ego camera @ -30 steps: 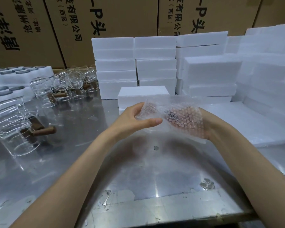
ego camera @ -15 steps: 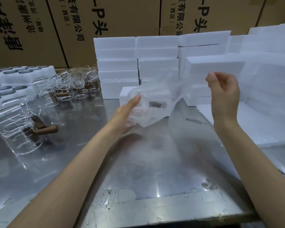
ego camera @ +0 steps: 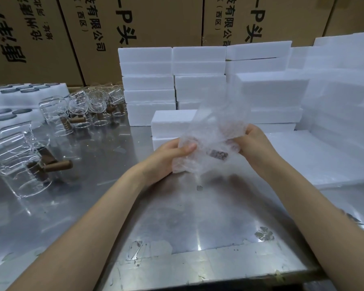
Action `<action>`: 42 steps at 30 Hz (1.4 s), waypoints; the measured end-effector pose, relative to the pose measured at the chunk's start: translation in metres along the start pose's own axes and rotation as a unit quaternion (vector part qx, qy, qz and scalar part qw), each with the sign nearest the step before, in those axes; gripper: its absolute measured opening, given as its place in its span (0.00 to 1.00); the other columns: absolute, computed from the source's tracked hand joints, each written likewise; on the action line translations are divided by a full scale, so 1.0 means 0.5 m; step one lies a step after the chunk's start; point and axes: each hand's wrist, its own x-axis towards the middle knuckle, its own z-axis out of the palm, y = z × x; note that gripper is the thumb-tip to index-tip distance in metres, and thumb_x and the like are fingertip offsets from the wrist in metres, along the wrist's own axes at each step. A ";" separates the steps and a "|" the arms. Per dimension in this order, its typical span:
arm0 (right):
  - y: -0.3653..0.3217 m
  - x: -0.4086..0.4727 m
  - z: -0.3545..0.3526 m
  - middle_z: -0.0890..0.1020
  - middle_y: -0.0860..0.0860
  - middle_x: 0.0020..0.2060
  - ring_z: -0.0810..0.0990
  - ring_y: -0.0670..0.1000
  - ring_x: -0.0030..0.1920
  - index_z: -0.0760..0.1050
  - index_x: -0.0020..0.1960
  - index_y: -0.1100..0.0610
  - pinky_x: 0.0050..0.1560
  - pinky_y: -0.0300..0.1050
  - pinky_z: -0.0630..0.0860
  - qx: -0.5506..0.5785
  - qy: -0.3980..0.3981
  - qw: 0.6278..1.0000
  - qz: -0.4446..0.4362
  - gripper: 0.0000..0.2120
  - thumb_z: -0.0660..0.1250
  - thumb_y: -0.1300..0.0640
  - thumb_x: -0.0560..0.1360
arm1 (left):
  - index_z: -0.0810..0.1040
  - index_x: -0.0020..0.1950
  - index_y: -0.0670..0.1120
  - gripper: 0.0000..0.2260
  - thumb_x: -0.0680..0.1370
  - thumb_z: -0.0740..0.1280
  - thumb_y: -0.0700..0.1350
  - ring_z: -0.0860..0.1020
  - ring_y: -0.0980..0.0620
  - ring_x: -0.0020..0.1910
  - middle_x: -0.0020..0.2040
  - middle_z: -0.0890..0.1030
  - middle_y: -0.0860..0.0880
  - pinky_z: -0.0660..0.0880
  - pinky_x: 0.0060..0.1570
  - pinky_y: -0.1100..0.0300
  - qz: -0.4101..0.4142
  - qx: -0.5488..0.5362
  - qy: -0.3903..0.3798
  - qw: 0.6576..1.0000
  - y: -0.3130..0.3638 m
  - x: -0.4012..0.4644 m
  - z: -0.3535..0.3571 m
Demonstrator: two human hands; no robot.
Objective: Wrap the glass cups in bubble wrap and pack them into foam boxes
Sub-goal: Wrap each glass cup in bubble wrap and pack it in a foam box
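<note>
Above the middle of the steel table I hold a glass cup wrapped in bubble wrap [ego camera: 206, 143]; its brown handle [ego camera: 218, 153] shows through the film. My left hand [ego camera: 168, 158] grips the bundle's left side, thumb on top. My right hand [ego camera: 253, 141] pinches the wrap on the right, and a loose flap stands up above the bundle. Unwrapped glass cups with brown wooden handles [ego camera: 21, 162] lie at the left, with more [ego camera: 97, 106] further back. White foam boxes [ego camera: 147, 80] are stacked behind.
The steel table [ego camera: 177, 227] reaches to the front edge. Foam trays with round holes [ego camera: 11, 101] sit far left. Large foam slabs [ego camera: 334, 114] fill the right side. Brown cardboard cartons [ego camera: 156, 24] form a wall at the back.
My right hand, raised and apart from the wrap half a second ago, has come down and taken hold of the bundle's right side. The wrap's flap now stands upward.
</note>
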 end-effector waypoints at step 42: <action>0.003 -0.016 0.026 0.85 0.54 0.41 0.80 0.49 0.39 0.82 0.45 0.56 0.42 0.34 0.72 -0.111 -0.008 0.990 -0.083 0.05 0.73 0.55 0.71 | 0.81 0.48 0.47 0.04 0.77 0.69 0.40 0.81 0.62 0.38 0.40 0.83 0.56 0.74 0.39 0.71 0.043 0.148 0.226 0.962 0.008 0.010 0.035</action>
